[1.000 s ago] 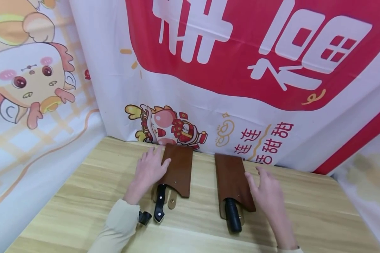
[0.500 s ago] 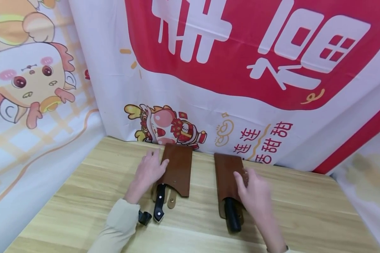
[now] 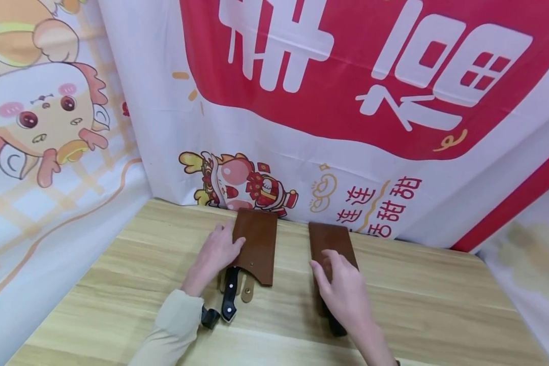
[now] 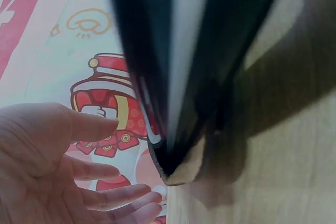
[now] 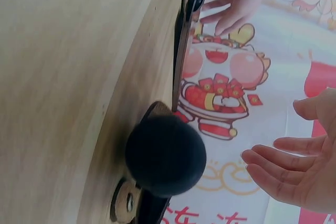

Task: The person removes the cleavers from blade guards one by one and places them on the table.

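Two brown sheaths lie on the table, each with a black knife handle sticking out toward me. My left hand (image 3: 215, 251) is at the left edge of the left sheath (image 3: 257, 241), fingers relaxed, thumb over its face. The riveted handle (image 3: 230, 295) below it looms blurred in the left wrist view. My right hand (image 3: 345, 290) hovers over the right sheath (image 3: 327, 236), hiding its lower part and most of its smooth handle (image 3: 336, 325). The right wrist view shows that handle's round end (image 5: 165, 156) close up, with the right hand (image 5: 299, 156) loosely spread and holding nothing.
A wooden table (image 3: 439, 300) carries both sheaths. Behind it hangs a white and red printed cloth (image 3: 274, 132), and the far ends of the sheaths lie close to it. A snap strap (image 3: 247, 290) sticks out beside the left handle.
My right hand has moved left from beside the right sheath to above it, now covering part of its handle. The left hand has barely shifted. Both sheaths stay in place.
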A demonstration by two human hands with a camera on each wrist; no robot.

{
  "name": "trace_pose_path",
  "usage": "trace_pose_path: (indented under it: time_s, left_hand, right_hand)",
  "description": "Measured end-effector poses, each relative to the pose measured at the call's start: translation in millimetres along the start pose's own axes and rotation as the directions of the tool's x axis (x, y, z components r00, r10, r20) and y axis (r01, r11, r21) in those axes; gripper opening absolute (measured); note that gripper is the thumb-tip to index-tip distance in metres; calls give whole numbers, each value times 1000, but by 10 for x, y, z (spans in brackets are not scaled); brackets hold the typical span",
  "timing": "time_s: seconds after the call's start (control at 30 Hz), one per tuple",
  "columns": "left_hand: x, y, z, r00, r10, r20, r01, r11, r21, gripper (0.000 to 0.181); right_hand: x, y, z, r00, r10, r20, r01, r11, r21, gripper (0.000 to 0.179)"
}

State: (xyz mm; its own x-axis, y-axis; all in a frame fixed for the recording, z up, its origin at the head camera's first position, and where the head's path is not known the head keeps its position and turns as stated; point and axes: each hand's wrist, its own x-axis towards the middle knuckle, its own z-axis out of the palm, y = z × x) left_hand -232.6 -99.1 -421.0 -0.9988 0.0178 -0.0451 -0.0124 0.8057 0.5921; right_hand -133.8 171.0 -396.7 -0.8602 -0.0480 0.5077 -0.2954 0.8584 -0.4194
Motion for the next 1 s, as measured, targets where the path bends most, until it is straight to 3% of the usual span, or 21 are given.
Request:
trace_pose_path:
  time_s: [0.13,0.4,0.63,1.0]
  left_hand:
    - [6,6,28,1000,-10,24,10,1000,-1,67]
    - [35,14,55,1000,17,2,-17,1000,-22,64]
    - [41,-11,79,1000,5,19,-4,1000,-26,64]
    - [39,-34,95,1000,2,21,0,998,-61,66]
  right_hand:
    - [-46,-50,41,1000,-26,3,26,1000,1,29]
    - [-87,-127,126,995,-93,22,93,996,0,30]
    - [-124,-131,156,998,-41,46,42,999,-4,29]
    - [-147,-154,190,992,-43,120,44,999,2,29]
